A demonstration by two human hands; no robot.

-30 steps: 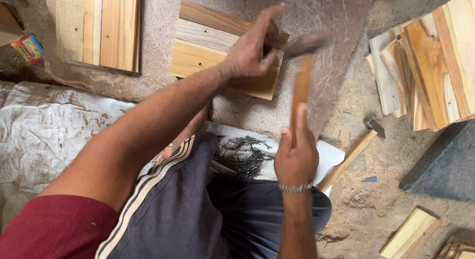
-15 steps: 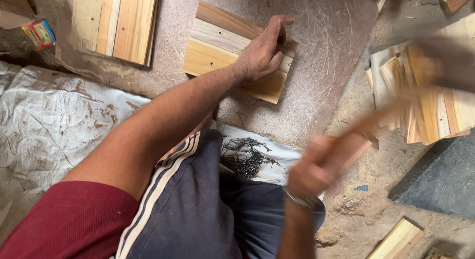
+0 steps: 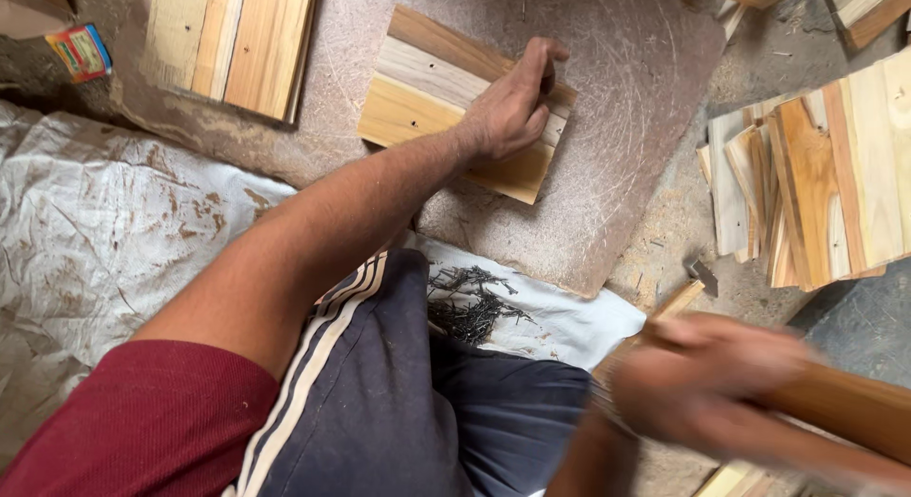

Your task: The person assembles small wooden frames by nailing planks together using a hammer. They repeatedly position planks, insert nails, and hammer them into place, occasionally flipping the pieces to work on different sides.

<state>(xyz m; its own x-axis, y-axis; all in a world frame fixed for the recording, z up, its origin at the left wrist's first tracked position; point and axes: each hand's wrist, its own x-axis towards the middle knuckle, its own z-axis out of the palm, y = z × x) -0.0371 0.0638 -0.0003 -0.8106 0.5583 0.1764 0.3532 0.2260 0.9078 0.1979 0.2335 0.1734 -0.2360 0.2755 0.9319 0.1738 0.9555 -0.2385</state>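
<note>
On slab: left hand (image 3: pixel 512 112) flat, pressing wooden panel (image 3: pixel 427 98); right hand (image 3: pixel 707 388) blurred, apparently gripping wooden handle (image 3: pixel 845 402).

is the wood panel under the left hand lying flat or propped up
Lying flat. The wood panel rests face up on the round board, with the left hand pressed on its top; no edge looks lifted.

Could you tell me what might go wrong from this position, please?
1. The left hand lies flat on the small wooden panel, fingers near its far edge; a blow landing on the panel could catch them.
2. The right hand is motion-blurred around a wooden handle; such a fast swing may be hard to aim.
3. A loose pile of nails sits on the white cloth right beside the leg and could prick skin.
</note>
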